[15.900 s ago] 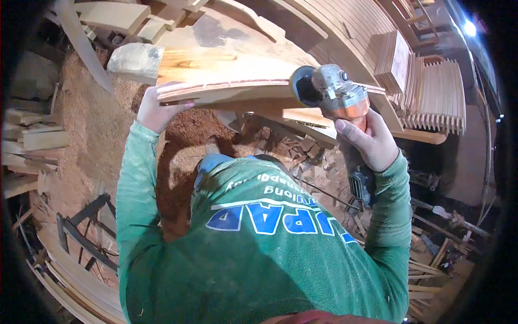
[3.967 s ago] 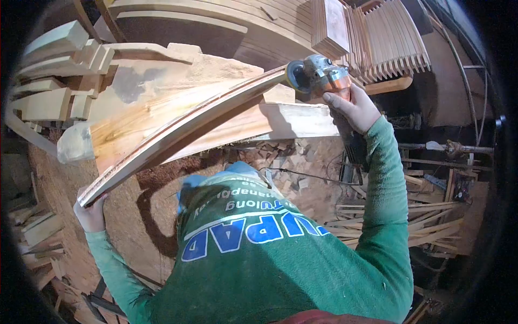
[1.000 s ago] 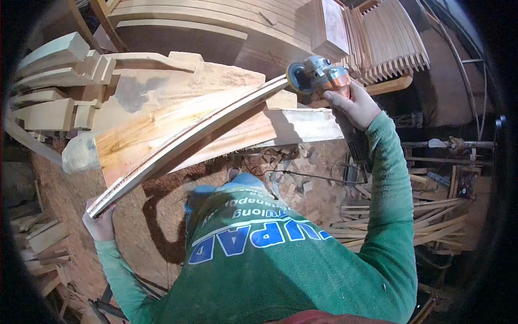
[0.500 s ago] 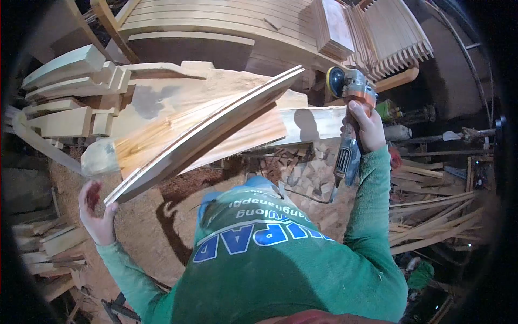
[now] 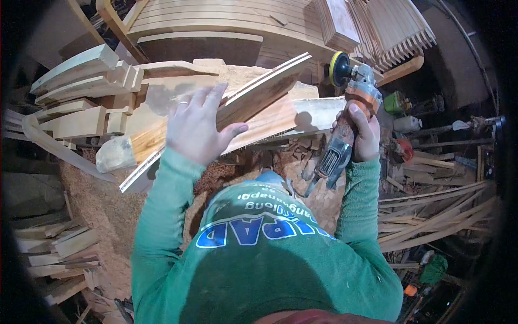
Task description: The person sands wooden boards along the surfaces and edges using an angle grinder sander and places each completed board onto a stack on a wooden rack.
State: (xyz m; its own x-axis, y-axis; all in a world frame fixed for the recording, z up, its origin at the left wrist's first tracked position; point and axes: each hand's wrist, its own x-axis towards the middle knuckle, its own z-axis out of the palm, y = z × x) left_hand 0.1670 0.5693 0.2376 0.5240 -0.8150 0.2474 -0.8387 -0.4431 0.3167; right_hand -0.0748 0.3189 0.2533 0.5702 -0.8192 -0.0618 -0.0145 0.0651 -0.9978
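My right hand (image 5: 365,129) is wrapped round the body of an angle grinder (image 5: 362,96) with an orange collar. The grinder's round pad (image 5: 339,68), black with a yellow rim, is turned up and to the left, apart from the wood. My left hand (image 5: 197,124), with a ring on one finger, is over the long wooden board (image 5: 267,89), fingers stretched and thumb apart. Whether its palm touches the board cannot be made out. The board lies slanted across a wider plank (image 5: 264,127) on the workbench (image 5: 116,156), and its edge shows thin layers.
Cut wooden pieces (image 5: 75,78) are piled at the bench's left end. Behind are a slatted wooden frame (image 5: 216,19) and a stack of boards (image 5: 339,27). Long offcuts (image 5: 437,216) lie at the right, more scraps (image 5: 59,248) at the lower left. Sawdust (image 5: 91,200) covers the floor.
My left hand has moved from the board's near left end up and right, over the board's middle. The grinder's tail has swung slightly left in my right hand.
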